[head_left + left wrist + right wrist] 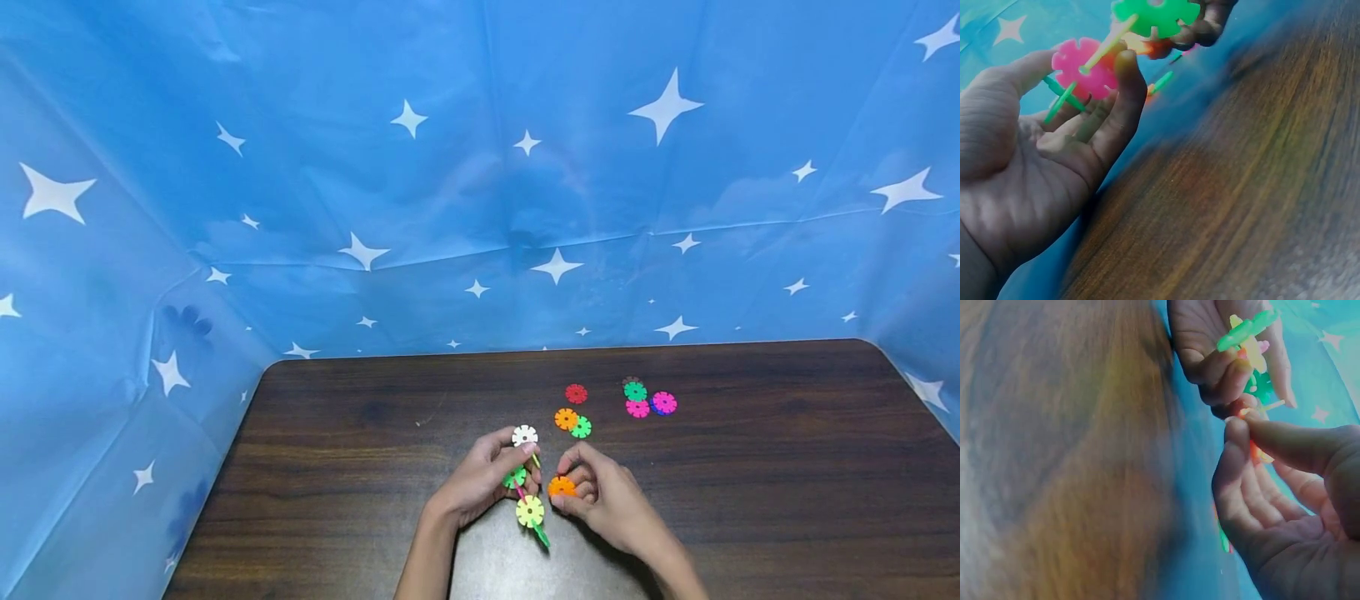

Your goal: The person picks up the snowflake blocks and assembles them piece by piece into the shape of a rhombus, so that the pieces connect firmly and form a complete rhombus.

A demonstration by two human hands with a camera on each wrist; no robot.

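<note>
"orange is showing in one of the hands, isn't it?"

"yes, the right hand [609,500] is pinching a notched orange disc [562,487] between thumb and forefinger."

"and what is the left hand [480,479] doing?"

"it is grasping a chain of notched discs, its thumb and fingers curling around the upper part. a white disc [524,435] is standing at the far end, a mid-chain green disc [514,477] is peeking out by the fingers, and a pale yellow disc [529,511] is hanging nearer the person, with an edge-on green disc [542,537] sticking out below it."

"is the orange one touching the chain?"

"no, from the head view it is sitting just beside it, with a narrow gap showing. the left wrist view is also showing a pink disc [1075,59] in the chain, a yellow piece crossing its face."

"what is lying on the table [337,467]?"

"beyond the hands, a red disc [576,393] is lying alone. nearer, a loose orange disc [566,418] and a loose green disc [582,427] are overlapping. to their right, more discs are lying in two small overlapping groups. behind everything, a blue sheet [450,183] with white stars is hanging."
</note>
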